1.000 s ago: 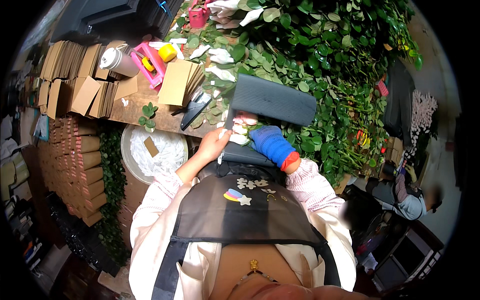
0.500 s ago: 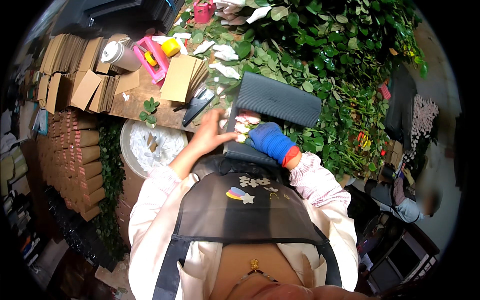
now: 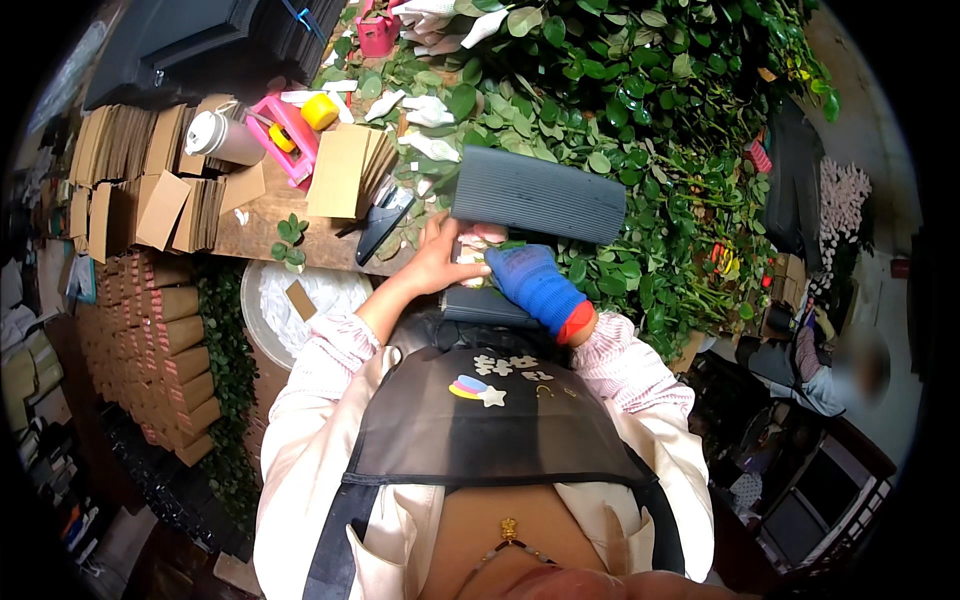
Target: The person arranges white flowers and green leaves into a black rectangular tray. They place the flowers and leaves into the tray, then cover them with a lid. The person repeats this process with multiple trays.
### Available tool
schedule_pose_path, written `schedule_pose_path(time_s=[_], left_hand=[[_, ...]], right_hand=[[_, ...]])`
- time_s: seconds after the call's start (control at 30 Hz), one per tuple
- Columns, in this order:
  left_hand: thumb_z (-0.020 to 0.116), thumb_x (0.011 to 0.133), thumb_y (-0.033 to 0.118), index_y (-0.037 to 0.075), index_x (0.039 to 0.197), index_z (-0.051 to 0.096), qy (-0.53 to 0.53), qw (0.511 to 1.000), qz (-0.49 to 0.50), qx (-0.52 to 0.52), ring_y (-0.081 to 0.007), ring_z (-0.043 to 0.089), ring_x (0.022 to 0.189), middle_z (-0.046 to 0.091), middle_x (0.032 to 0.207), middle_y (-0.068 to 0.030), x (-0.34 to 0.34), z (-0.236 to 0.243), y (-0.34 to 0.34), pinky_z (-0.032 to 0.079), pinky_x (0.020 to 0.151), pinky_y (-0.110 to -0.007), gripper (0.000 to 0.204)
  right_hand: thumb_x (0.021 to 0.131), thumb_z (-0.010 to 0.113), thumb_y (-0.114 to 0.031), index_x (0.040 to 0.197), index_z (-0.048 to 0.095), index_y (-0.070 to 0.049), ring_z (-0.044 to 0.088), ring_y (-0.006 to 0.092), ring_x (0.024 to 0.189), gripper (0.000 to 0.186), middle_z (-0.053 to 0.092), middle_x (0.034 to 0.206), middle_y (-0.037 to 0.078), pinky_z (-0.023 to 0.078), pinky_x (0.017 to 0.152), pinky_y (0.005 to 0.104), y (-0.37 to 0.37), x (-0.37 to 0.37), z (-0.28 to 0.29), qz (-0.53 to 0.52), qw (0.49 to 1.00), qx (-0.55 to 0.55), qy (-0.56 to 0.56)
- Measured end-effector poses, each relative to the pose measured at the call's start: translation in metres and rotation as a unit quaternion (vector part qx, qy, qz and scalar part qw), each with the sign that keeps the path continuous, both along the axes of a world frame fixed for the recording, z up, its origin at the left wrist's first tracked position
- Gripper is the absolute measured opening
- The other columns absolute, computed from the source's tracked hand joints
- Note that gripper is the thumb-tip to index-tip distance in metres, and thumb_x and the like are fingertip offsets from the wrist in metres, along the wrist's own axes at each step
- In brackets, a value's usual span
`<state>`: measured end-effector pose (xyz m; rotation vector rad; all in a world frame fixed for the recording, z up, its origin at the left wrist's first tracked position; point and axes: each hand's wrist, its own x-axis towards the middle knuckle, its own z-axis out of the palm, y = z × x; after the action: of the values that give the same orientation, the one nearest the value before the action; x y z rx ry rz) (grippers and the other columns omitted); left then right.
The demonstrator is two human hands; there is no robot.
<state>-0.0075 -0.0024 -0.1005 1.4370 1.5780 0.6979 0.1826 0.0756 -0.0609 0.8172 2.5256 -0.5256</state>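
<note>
Pale pink roses point(image 3: 470, 254) lie in a dark ribbed wrapping sheet, heads toward the left. The sheet's raised far flap point(image 3: 540, 195) leans over them, while its near part point(image 3: 487, 308) lies by my apron. My bare left hand point(image 3: 440, 262) curves round the left end of the heads, thumb across the near side and fingers on the far side. From the right, my right hand point(image 3: 532, 285), in a blue knitted glove, closes over the roses just behind their heads. Its fingertips and the stems are partly hidden.
Cut leafy stems point(image 3: 640, 100) cover the table's far and right side. Toward the left are cardboard pieces point(image 3: 340, 170), a black-handled cutting tool point(image 3: 385, 225), a pink tape dispenser point(image 3: 285, 138) and a white tumbler point(image 3: 222, 138). Below the table edge stands a bin point(image 3: 262, 330) of white scraps.
The view has shifted slightly, moving the table things left. My left thumb and my gloved hand now sit closer together over the roses. The flap stays raised.
</note>
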Motion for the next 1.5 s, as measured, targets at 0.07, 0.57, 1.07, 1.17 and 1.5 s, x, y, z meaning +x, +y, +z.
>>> schedule_pose_path(time_s=[0.07, 0.57, 1.07, 1.17, 1.5], left_hand=[[0.086, 0.072, 0.038, 0.004, 0.146, 0.036, -0.003, 0.999, 0.022, 0.030, -0.0412, 0.036, 0.131, 0.037, 0.137, -0.0242, 0.002, -0.004, 0.001, 0.030, 0.113, -0.047, 0.096], [0.082, 0.079, 0.033, 0.009, 0.124, 0.065, -0.036, 0.992, 0.107, 0.053, -0.0360, 0.041, 0.130, 0.047, 0.133, -0.0183, 0.016, -0.018, -0.001, 0.033, 0.111, -0.043, 0.053], [0.079, 0.078, 0.030, 0.014, 0.109, 0.076, -0.055, 0.986, 0.155, 0.018, -0.0418, 0.032, 0.141, 0.037, 0.150, -0.0230, 0.020, -0.012, -0.004, 0.029, 0.115, -0.049, 0.035], [0.078, 0.076, 0.033, 0.018, 0.110, 0.075, -0.023, 0.987, 0.154, 0.044, -0.0441, 0.037, 0.136, 0.038, 0.150, -0.0221, 0.022, -0.024, -0.005, 0.032, 0.113, -0.050, 0.037], [0.079, 0.077, 0.035, 0.021, 0.110, 0.076, -0.026, 0.987, 0.156, 0.041, -0.0451, 0.036, 0.136, 0.038, 0.149, -0.0231, 0.022, -0.015, -0.006, 0.030, 0.114, -0.050, 0.036]], right_hand=[[0.094, 0.054, -0.034, 0.110, 0.060, -0.012, 0.070, 0.0356, 0.076, 0.028, 0.072, 0.085, 0.017, 0.053, 0.065, 0.0485, 0.001, 0.006, 0.007, -0.011, 0.999, -0.001, 0.033], [0.093, 0.057, -0.035, 0.117, 0.058, -0.009, 0.068, 0.0363, 0.075, 0.035, 0.070, 0.085, 0.017, 0.053, 0.065, 0.0481, 0.011, 0.012, 0.016, -0.020, 0.997, 0.014, 0.076], [0.096, 0.057, -0.037, 0.128, 0.060, -0.014, 0.069, 0.0346, 0.079, 0.040, 0.071, 0.091, 0.016, 0.054, 0.069, 0.0454, 0.017, 0.029, 0.036, -0.065, 0.986, 0.095, 0.121], [0.095, 0.058, -0.039, 0.128, 0.060, -0.017, 0.069, 0.0333, 0.079, 0.039, 0.071, 0.090, 0.016, 0.055, 0.069, 0.0446, 0.005, 0.022, 0.077, -0.097, 0.985, 0.041, 0.134], [0.098, 0.050, -0.038, 0.128, 0.054, -0.006, 0.069, 0.0379, 0.073, 0.044, 0.070, 0.085, 0.020, 0.054, 0.068, 0.0484, 0.006, 0.037, 0.036, -0.073, 0.994, 0.074, 0.040]])
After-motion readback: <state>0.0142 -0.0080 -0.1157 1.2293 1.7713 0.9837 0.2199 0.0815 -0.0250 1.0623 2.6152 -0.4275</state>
